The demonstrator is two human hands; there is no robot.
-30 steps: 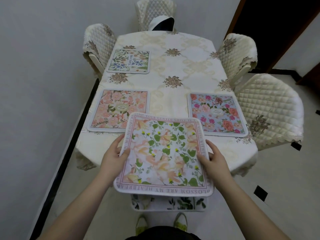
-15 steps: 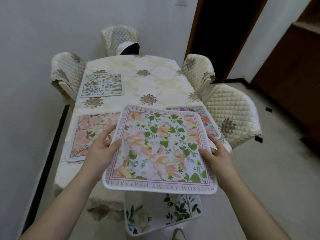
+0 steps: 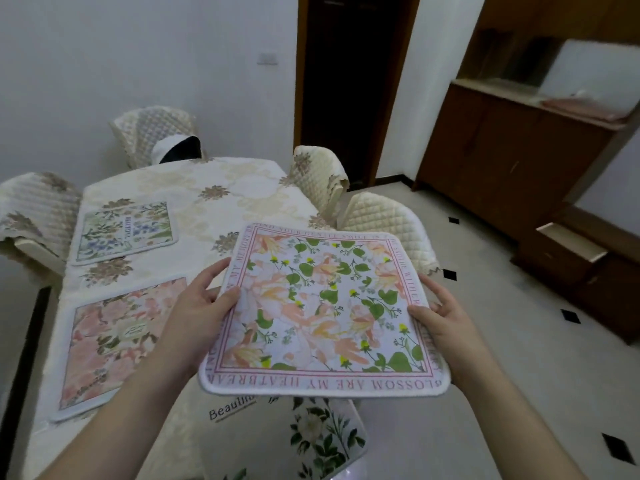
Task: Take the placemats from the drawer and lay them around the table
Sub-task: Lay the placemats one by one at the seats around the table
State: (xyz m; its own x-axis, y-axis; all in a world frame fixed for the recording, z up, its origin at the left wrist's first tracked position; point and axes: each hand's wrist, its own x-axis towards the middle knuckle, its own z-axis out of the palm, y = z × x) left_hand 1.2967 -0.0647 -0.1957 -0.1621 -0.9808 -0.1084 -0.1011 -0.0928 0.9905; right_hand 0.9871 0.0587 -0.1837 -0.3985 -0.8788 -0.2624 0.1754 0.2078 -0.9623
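The view has swung right over the last second and the held placemat [image 3: 322, 313] has travelled with it, now off the surface's [image 3: 214, 188] near right corner; judging by that, the person is carrying it toward an unlaid place on the right side. The left hand [image 3: 199, 306] and right hand [image 3: 441, 317] grip its opposite edges, thumbs on top. Another mat [image 3: 311, 441] hangs beneath. Two laid mats [image 3: 124, 232] [image 3: 110, 337] lie along the left edge.
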